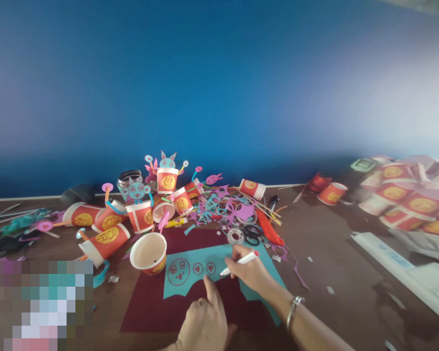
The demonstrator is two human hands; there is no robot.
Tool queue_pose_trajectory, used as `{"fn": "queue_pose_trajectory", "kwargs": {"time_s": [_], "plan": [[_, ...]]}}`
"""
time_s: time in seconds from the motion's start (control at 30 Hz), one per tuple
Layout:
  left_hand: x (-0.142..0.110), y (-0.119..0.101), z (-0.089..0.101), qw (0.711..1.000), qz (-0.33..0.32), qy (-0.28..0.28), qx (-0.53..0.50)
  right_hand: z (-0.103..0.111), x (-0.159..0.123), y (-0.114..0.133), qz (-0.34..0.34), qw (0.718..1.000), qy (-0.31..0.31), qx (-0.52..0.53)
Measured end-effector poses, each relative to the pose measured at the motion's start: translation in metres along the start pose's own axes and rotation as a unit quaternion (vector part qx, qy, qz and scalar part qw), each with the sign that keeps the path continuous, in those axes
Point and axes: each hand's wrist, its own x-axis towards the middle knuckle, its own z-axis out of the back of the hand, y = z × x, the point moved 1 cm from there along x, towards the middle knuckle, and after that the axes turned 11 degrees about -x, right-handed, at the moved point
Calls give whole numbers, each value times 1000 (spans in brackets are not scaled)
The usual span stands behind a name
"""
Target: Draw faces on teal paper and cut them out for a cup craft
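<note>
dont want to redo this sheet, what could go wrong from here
The left grip points just below the drawn circles, so it might smudge any wet ink. The marker in the right grip has its tip beside them, so a slip could leave a stray line on the blue paper. The cup by the paper's left edge might get knocked.

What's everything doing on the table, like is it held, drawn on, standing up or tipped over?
Marker: held in the right hand, tip toward the blue paper
Blue paper: drawn on, near edge cut
Left hand: index finger extended, holding nothing
Maroon paper: under the blue paper
Front cup: standing, mouth up
Stacked cups: tipped over
Scissors: can't tell if open
</note>
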Motion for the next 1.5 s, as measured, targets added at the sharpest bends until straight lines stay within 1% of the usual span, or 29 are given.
{"fn": "queue_pose_trajectory", "kwargs": {"time_s": [0.13,0.3,0.77,0.87,0.97,1.2,1.5], "plan": [[0,0,-2,1000,2,3,-4,0,0,0,8,1000,-12,8],[0,0,-3,1000,0,-6,-9,1,1,2,22,999,-22,16],[-1,1,-3,1000,-2,-5,-6,2,2,5,21,997,-56,46],[0,0,-3,1000,1,3,0,2,2,6,18,997,-58,47],[0,0,-3,1000,5,13,-1,2,2,5,19,997,-55,43],[0,0,-2,1000,3,13,0,1,4,1,22,998,-59,12],[-1,1,0,1000,0,-1,-5,1,5,0,18,997,-69,-8]]}}
